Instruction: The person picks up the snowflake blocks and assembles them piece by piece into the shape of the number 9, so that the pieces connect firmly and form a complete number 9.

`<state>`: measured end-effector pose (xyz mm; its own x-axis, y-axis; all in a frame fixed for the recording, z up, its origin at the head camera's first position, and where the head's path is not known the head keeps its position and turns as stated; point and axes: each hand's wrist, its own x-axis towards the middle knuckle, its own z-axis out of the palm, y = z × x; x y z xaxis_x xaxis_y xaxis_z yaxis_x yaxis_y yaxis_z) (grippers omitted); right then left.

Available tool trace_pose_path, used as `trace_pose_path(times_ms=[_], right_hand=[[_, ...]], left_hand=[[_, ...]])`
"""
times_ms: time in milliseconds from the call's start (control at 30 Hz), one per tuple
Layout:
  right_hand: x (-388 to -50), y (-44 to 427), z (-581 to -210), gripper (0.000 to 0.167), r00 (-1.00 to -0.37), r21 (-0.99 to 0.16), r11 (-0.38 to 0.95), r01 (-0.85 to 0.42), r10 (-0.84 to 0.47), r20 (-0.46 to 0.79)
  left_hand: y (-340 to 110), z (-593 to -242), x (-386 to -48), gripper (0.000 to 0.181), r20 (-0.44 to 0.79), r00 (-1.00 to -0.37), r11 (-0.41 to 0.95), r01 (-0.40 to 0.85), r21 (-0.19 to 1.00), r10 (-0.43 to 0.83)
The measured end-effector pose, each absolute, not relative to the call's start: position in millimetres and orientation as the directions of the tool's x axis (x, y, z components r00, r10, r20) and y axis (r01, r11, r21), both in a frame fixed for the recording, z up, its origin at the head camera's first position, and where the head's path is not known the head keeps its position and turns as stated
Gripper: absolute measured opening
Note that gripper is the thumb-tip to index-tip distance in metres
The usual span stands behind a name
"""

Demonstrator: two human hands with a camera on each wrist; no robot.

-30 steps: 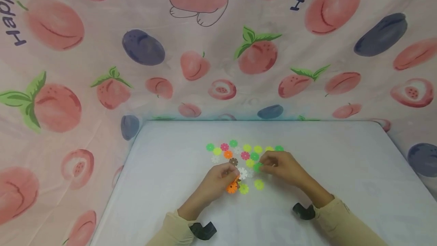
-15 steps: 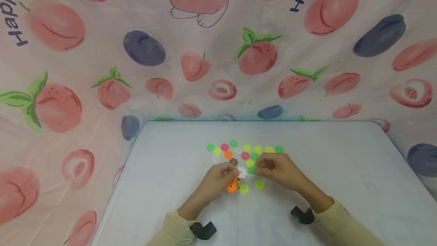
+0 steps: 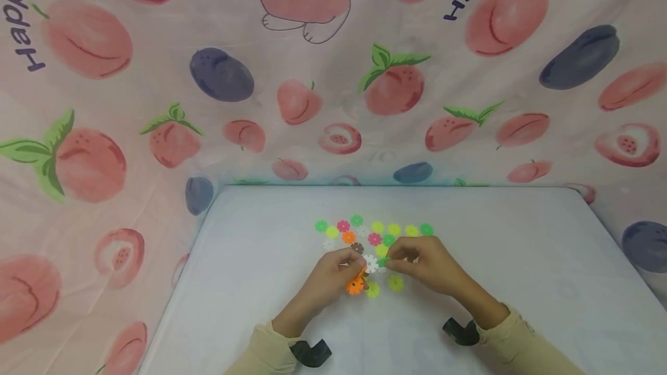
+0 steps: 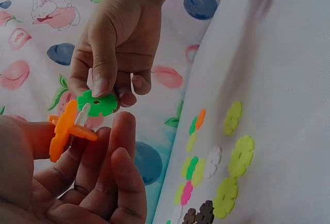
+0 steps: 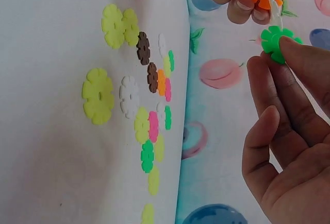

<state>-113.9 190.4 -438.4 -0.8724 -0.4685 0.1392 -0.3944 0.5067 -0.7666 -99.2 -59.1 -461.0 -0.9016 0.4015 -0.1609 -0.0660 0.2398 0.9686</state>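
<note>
My left hand (image 3: 333, 275) pinches orange notched flower discs (image 4: 63, 131) joined crosswise, with a white disc (image 4: 82, 115) fitted to them, seen nearly edge-on in both wrist views. From the right, my right hand (image 3: 432, 265) pinches a green flower disc (image 5: 278, 42) between thumb and fingers. In the wrist views the green disc's edge meets the white disc; whether their notches interlock I cannot tell. Both hands are above the tabletop. Behind them lie loose flower discs, among them a brown one (image 3: 356, 247) and a pink one (image 3: 374, 239).
Several yellow, green, white, pink, orange and brown discs lie on the white table (image 3: 250, 230), mostly beyond the hands. Two yellow discs, one of them (image 3: 396, 283), are on the nearer side. A fruit-print cloth (image 3: 333, 74) hangs behind and on the left.
My right hand has moved left and slightly down, bringing the green disc against the white one. My left hand has stayed nearly still with the orange discs.
</note>
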Motion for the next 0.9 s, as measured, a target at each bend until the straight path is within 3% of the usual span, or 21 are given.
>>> trace_pose_path(times_ms=[233, 900], right_hand=[[-109.9, 185.4, -433.8, 0.007, -0.848, -0.721, 0.503, -0.476, -0.481, 0.224], [-111.5, 177.7, -446.4, 0.022, -0.760, -0.653, 0.401, -0.642, -0.445, 0.474]], left_hand=[[-60.2, -456.8, -98.6, 0.021, -0.149, -0.898, 0.208, -0.066, 0.976, 0.414], [-56.0, -452.4, -100.7, 0.022, -0.124, -0.909, 0.129, -0.078, 0.989, 0.398]])
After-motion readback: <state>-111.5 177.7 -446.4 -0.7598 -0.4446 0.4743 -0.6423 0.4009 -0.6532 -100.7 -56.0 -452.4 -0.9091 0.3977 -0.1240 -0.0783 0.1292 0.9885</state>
